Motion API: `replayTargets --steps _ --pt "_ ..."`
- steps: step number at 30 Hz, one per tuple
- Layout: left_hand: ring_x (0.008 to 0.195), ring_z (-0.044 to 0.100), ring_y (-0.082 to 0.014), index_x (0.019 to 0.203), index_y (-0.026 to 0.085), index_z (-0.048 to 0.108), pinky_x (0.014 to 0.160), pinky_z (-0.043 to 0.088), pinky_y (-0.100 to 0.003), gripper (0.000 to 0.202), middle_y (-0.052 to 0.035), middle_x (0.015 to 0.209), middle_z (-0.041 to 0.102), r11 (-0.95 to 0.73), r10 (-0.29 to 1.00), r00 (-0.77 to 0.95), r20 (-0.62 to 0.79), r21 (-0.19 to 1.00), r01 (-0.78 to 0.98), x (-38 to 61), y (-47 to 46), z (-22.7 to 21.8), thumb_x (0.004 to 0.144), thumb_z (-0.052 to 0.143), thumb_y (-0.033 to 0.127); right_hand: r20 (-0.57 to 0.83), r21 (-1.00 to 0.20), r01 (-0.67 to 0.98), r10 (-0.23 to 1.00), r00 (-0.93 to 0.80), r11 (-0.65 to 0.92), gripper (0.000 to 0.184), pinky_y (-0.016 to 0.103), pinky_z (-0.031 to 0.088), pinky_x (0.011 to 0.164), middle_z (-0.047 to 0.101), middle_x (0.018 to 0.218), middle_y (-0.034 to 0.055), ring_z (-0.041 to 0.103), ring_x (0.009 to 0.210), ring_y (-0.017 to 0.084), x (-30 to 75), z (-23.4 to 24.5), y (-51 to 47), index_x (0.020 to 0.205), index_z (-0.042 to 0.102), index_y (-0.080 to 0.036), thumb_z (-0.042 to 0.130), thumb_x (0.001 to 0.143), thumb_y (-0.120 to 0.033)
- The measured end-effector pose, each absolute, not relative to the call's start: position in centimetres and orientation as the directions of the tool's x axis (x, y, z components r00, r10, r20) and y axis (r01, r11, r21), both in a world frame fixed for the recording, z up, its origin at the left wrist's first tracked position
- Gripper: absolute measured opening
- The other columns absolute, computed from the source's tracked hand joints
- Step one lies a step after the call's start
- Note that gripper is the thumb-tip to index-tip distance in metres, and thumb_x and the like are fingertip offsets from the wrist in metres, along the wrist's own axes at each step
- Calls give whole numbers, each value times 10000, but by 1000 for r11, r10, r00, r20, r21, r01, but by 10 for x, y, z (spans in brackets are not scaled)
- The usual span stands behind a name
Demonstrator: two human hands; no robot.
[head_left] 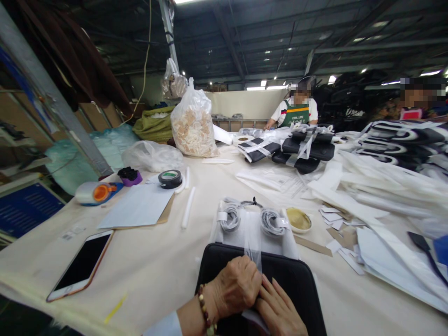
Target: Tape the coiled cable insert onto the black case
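Note:
A black zip-edged case [294,275] lies flat on the table in front of me. A clear plastic strip [252,233] runs from a pale foam-like sheet [252,219] over the case's far edge. My left hand [238,284], with a beaded bracelet at the wrist, is closed over the strip on the case. Against it, my right hand [280,308] lies with fingers stretched out and flat on the case. Two coiled grey cables, a left coil [230,219] and a right coil [273,221], rest on the pale sheet. The strip's near part is mostly hidden by my hands.
A phone [82,263], white paper [140,205], black tape roll [170,179] and tape dispenser [100,192] lie left. Right are a round yellowish lid [298,219], paper scraps and white strips [367,200]. Strapped black cases [308,149] are piled behind, near another person [296,112].

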State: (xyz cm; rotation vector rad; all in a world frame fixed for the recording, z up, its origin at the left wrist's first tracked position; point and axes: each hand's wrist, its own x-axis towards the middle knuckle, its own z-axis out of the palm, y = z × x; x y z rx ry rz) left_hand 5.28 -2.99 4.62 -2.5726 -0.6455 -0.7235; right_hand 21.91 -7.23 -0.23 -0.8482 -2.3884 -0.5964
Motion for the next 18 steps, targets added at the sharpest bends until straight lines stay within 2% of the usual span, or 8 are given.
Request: replayTargets --steps 4,6,10,13,15,18 --pt "514 432 -163 673 154 453 458 330 -294 256 -27 603 454 -822 305 784 541 -265 504 58 -32 42 824 284 35 637 231 652 394 -662 722 299 278 547 823 695 1028 27 643 976 184 222 -3 -73 1023 628 -167 513 853 -383" --pt "517 436 -167 682 154 452 455 321 -297 238 -30 609 457 -818 312 790 528 -274 506 59 -32 41 813 293 34 659 172 678 428 -619 715 330 290 548 830 690 1021 63 646 967 202 220 -3 -77 1022 634 -169 494 857 -419" --pt "531 445 -165 719 151 450 469 320 -292 181 -26 621 463 -814 326 805 496 -286 506 57 -34 42 803 332 44 705 -146 800 628 -329 582 331 315 540 846 603 1154 128 587 1076 253 213 -11 -88 996 627 -200 418 888 -433" --pt "532 452 -164 712 158 436 469 315 -291 153 -18 619 454 -822 329 821 467 -286 493 55 -36 47 796 359 56 704 -299 763 672 -229 573 372 330 527 872 539 1236 154 543 1134 274 214 -18 -90 1005 581 -174 438 868 -490" --pt "533 456 -163 700 159 428 463 311 -291 136 -14 622 453 -827 322 831 454 -292 480 53 -38 49 782 386 59 717 -310 725 652 -246 615 376 341 526 871 529 1251 161 540 1137 273 218 -21 -86 1042 546 -169 485 848 -486" --pt "537 460 -162 711 151 439 452 311 -289 93 -18 641 469 -829 317 848 425 -310 466 50 -42 52 775 420 86 717 -286 674 619 -320 681 371 338 530 856 518 1269 164 534 1146 265 225 -22 -80 1126 494 -170 526 838 -401"
